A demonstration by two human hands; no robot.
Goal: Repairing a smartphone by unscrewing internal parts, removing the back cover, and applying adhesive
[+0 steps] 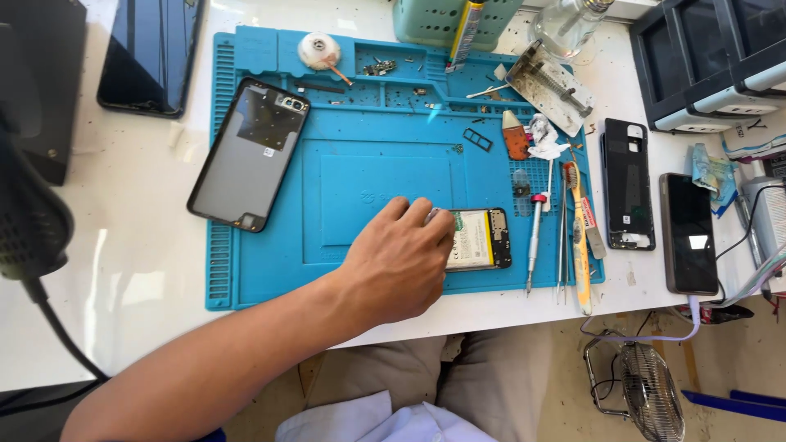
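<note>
Left hand (397,266) grips the opened phone (479,239) by its white-labelled battery, on the blue mat (368,188).

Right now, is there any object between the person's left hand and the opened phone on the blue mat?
No, nothing visible. The left hand already lies on the near end of the opened phone on the blue mat, covering that end. The screwdriver lies beside the phone, on its far side from the hand.

I have one view, from the head camera, looking steeply down and forward over the white table (123,270) from close above. The blue work mat (368,180) fills the middle; my own lap shows along the bottom edge.
</note>
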